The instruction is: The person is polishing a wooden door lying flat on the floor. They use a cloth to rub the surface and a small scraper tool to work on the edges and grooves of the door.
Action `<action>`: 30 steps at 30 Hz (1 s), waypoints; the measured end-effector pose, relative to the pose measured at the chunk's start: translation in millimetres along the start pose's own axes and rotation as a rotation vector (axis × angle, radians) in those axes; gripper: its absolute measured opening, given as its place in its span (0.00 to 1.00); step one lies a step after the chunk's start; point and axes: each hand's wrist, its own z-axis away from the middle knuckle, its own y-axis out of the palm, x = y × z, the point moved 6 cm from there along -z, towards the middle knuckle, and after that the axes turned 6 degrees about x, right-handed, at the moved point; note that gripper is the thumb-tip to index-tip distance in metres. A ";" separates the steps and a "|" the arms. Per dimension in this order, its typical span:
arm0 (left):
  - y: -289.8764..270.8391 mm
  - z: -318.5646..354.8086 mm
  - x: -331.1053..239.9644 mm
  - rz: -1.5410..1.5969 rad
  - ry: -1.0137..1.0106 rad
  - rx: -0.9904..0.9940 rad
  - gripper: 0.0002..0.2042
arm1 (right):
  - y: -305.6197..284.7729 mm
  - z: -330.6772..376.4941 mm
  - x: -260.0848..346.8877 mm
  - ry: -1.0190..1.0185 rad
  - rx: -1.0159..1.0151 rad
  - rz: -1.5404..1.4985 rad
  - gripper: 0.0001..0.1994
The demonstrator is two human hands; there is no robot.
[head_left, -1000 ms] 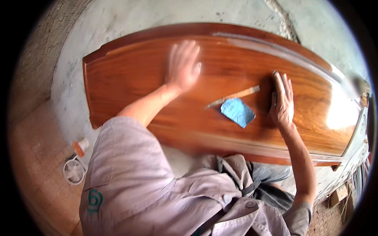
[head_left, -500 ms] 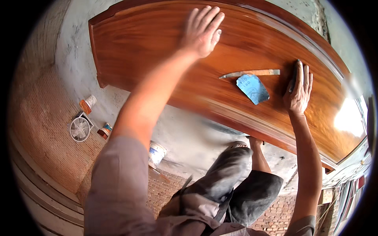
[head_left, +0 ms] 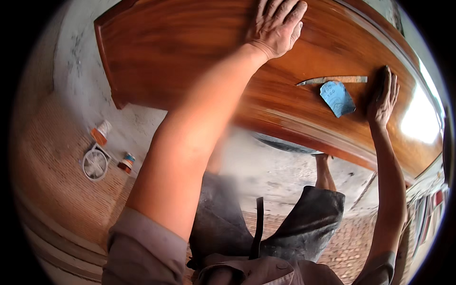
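Note:
A large glossy reddish-brown wooden panel (head_left: 180, 52) with moulded edges stretches across the upper view. My left hand (head_left: 280, 28) lies palm down on its far part, fingers stretched and slightly apart. Toward the right end, my right hand (head_left: 384, 99) rests flat with its fingers extended. A dark patch shows along its thumb side; whether that is shadow or something under the palm I cannot tell. Between the hands, nearer the right one, are a torn piece of blue sandpaper (head_left: 338, 99) and a thin, pointed, worn strip (head_left: 339, 80). Neither hand touches them.
At the left, a white and orange tub (head_left: 100, 133), a round white fan-like object (head_left: 95, 165) and a small can (head_left: 126, 163) are on the brick floor (head_left: 61, 156). A dark rounded basin (head_left: 285, 143) shows below the panel's near edge. Slats (head_left: 422, 218) stand at the far right.
My view has shifted, so the panel, sandpaper and strip appear farther right. My left leg has swung left and is blurred. Both hands keep nearly the same places on the panel.

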 end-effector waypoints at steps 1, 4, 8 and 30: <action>0.7 1.4 1.3 -0.010 0.000 -0.018 0.27 | 3.1 -4.6 -2.1 0.057 -0.007 0.013 0.25; 3.5 1.3 4.7 -0.010 0.003 -0.012 0.27 | 3.1 -4.7 0.0 -0.019 -0.064 -0.036 0.25; 3.3 -0.5 0.5 -0.024 0.005 -0.007 0.27 | -1.4 -1.6 -3.8 -0.031 -0.067 0.002 0.25; -94.9 265.0 -55.0 0.262 -0.273 0.342 0.32 | 1.9 4.2 -5.3 -0.057 -0.003 -0.100 0.26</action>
